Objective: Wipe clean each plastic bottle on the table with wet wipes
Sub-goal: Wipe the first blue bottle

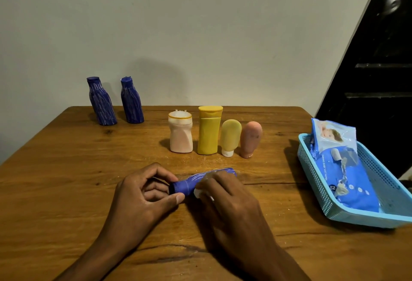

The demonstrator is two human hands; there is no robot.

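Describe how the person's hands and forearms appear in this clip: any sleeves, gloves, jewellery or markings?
Both the left hand and the right hand are bare, with no gloves. No rings show on the visible fingers, and no watch or bracelet at either wrist. Both forearms are uncovered down to the frame's bottom edge, so no sleeve is in view. No tattoos or markings are visible. Fingernails look short and unpainted.

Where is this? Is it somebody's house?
Probably yes, a room in a home. There is a wooden table pushed against a plain wall, toiletry-style plastic bottles standing on it, and a pack of baby wet wipes in a blue basket.
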